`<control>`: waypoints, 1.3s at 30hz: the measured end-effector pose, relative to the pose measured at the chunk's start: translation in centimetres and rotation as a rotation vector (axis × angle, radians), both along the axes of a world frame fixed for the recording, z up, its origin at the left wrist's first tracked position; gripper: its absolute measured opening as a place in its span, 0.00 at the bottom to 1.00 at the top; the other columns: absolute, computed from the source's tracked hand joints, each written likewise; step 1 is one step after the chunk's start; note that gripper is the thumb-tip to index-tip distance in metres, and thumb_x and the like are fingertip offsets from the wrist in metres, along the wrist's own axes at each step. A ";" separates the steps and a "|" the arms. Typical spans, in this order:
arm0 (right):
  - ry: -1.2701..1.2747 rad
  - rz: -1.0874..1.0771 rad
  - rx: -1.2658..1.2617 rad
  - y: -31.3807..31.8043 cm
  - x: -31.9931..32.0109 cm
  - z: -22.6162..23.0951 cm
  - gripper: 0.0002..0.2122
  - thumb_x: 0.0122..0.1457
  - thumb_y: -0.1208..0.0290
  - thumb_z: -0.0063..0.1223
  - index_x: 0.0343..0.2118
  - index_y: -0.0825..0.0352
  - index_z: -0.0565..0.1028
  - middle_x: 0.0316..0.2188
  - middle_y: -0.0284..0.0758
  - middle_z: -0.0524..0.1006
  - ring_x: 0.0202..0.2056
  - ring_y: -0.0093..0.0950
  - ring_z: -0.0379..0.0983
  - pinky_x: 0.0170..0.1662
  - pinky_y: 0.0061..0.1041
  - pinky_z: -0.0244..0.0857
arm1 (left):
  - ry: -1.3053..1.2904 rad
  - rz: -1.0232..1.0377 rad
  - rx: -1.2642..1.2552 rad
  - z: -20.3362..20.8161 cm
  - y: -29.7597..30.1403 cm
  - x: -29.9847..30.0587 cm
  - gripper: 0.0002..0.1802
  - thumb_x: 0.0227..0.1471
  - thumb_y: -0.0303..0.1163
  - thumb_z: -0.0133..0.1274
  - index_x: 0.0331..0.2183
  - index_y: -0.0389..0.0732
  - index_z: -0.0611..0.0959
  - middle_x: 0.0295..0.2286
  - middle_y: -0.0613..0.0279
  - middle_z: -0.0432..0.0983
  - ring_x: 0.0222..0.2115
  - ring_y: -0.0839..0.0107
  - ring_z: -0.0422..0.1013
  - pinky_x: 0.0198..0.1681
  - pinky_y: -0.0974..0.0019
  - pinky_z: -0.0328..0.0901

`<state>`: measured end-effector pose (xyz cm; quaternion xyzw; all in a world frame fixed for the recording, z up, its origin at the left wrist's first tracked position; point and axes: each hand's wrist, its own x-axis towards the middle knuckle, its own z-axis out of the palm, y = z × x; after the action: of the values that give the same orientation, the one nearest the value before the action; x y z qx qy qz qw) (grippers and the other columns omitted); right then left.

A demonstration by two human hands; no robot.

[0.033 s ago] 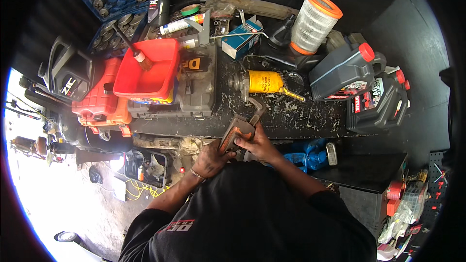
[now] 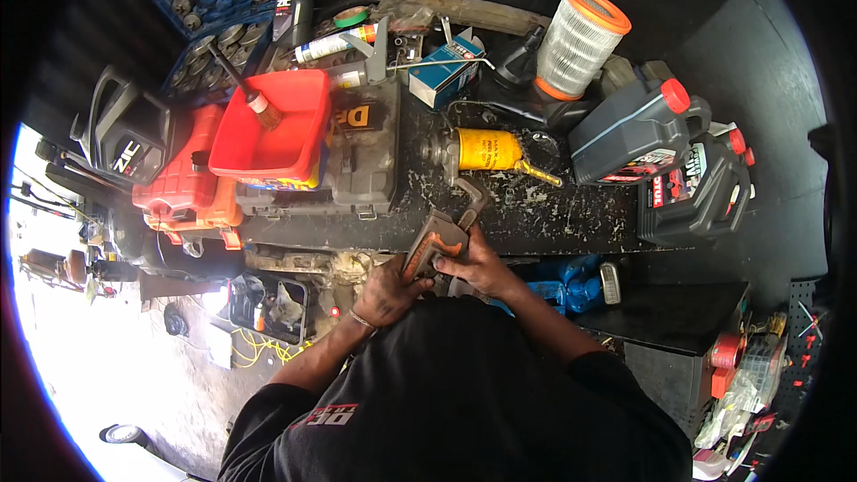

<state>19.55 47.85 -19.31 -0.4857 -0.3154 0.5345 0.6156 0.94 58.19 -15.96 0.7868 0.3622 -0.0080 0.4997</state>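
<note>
Close to my body, at the bench's front edge, I hold a worn pipe wrench [image 2: 437, 239] with orange-red marks on its grey body. Its hooked jaw points away from me, up over the bench. My left hand [image 2: 387, 293] is closed round the lower end, its fingertips partly hidden. On the other side my right hand [image 2: 479, 268] grips the body, thumb laid across it. Just beyond the jaw, a yellow cylinder [image 2: 486, 150] lies on its side, with a dull metal fitting at its left and a yellow handle-like piece at its right.
Left on the bench [image 2: 553, 223], a red tub [image 2: 277, 125] with a brush sits on a dark tool case [image 2: 370, 170]. Black oil jugs [image 2: 625, 134] stand right, near an orange-ended air filter [image 2: 580, 40]. A blue box [image 2: 446, 70] lies behind the cylinder.
</note>
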 end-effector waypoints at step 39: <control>-0.059 0.022 0.010 -0.4 0.4 -0.9 0.35 0.59 0.78 0.61 0.65 0.65 0.52 0.58 0.35 0.66 0.60 0.27 0.64 0.62 0.31 0.63 | -0.023 0.052 0.029 -1.7 -1.5 0.7 0.27 0.52 0.48 0.64 0.43 0.34 0.79 0.27 0.42 0.80 0.34 0.46 0.78 0.38 0.52 0.71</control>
<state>19.92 47.43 -20.25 -0.4948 -0.3413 0.5251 0.6025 1.65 56.65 -17.66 0.7841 0.3770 0.0192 0.4926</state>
